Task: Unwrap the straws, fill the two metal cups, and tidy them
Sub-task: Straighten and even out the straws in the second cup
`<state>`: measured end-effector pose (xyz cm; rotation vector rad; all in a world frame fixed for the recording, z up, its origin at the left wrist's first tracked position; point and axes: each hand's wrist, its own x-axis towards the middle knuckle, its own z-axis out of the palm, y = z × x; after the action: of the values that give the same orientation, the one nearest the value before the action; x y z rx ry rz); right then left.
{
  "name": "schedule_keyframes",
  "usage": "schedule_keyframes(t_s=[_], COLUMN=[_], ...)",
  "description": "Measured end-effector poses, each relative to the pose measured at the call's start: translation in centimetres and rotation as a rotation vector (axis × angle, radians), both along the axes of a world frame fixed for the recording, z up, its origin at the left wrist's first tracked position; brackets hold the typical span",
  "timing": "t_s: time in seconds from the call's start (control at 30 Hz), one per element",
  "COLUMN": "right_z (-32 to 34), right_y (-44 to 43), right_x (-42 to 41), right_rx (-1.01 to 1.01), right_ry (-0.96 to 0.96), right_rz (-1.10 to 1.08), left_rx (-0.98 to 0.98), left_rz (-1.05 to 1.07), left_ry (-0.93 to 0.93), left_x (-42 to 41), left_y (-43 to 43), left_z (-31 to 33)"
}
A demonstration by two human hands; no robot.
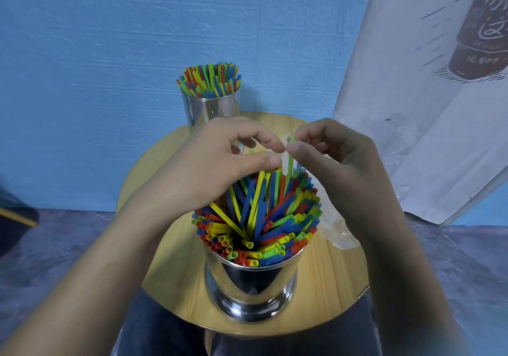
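Note:
A shiny metal cup [251, 287] stands near the front of the round wooden table [176, 259], packed with several red, yellow, green and blue straws [255, 218]. A second metal cup [210, 112] full of straws stands at the table's far edge. Both hands hover over the near cup. My right hand [346, 168] pinches the top of a green straw [289, 160] that stands up out of the bundle, still partly in clear wrapper. My left hand [220, 160] pinches the thin wrapper right beside it, thumb and forefinger together.
Crumpled clear plastic wrapping [335, 229] lies on the table to the right of the near cup. A white printed banner [428, 94] leans at the right against the blue wall. Grey floor surrounds the table; my knees sit under its front edge.

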<state>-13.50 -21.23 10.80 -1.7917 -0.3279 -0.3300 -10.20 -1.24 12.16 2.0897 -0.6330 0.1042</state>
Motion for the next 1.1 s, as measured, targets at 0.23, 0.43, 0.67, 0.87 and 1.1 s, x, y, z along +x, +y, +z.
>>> schedule_keyframes(t_s=[0.23, 0.43, 0.67, 0.87, 1.1], right_z=[0.1, -0.8, -0.7, -0.4, -0.2], right_y=[0.5, -0.3, -0.1, -0.3, -1.0], right_x=[0.1, 0.2, 0.0, -0.1, -0.3], right_rx=[0.052, -0.015, -0.113, 0.074, 0.492], right_ry=[-0.062, -0.005, 0.023, -0.085, -0.082], right_rz=[0.023, -0.021, 0.068, -0.056, -0.010], left_rx=[-0.021, -0.489, -0.970, -0.907, -0.613], left_rz=[-0.054, 0.129, 0.327, 0.315, 0.198], left_ry=[-0.013, -0.006, 0.031, 0.181, 0.261], left_x=[-0.2, 0.4, 0.5, 0.8, 0.4], left_y=[-1.0, 0.4, 1.0, 1.3, 1.0], left_z=[0.6, 0.9, 1.6, 0.3, 0.0])
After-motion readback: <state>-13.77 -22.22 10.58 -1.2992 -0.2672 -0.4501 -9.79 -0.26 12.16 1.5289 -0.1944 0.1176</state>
